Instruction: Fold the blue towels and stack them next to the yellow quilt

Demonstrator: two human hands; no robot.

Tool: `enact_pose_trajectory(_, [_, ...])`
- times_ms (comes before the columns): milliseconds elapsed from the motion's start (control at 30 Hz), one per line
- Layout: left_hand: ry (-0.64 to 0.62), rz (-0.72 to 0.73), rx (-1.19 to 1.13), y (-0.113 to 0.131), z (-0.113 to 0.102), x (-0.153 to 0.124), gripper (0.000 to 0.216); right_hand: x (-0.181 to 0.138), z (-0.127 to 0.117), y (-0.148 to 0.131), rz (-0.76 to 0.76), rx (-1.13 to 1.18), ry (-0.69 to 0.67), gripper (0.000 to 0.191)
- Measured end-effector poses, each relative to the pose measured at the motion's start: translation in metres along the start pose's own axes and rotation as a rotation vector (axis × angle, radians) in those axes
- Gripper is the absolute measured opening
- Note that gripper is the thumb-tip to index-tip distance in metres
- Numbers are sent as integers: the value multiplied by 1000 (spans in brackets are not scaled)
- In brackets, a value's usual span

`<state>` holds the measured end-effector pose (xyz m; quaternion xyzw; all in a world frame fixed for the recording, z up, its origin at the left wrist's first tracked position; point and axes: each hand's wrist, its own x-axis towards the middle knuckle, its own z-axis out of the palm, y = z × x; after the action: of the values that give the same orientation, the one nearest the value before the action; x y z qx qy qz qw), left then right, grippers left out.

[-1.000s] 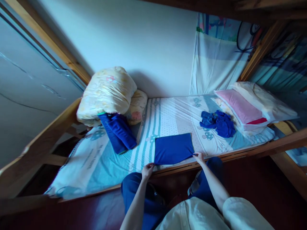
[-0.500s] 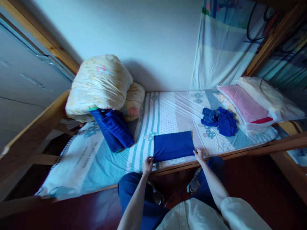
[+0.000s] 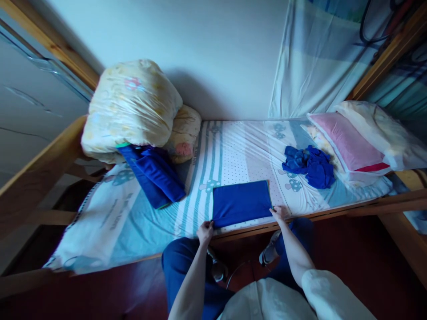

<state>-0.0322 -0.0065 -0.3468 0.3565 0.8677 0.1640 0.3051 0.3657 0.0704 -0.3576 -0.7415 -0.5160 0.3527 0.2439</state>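
A blue cloth with thin green edging lies flat as a rectangle near the front edge of the bed. My left hand pinches its near left corner. At the near right corner, my right hand grips the cloth between thumb and fingers. To the left, folded blue cloths with green trim rest partly against a bundled quilt. A crumpled pile of blue cloth sits on the bed to the right.
The bed's patterned sheet runs along the wall. A bulky cream quilt is heaped at the left, beside a wooden end rail. A pink pillow lies at the right. A wooden side rail borders the front.
My view has shifted slightly, so the bed's ends sit a little farther apart. Both hands stay at the near corners of the blue cloth, which looks much the same.
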Motion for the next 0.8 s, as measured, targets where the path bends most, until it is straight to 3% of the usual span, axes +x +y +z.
enact_pose_trajectory(800, [-34,-41,87,1,1,13,23,10,7,-2,29,-209,-32,26])
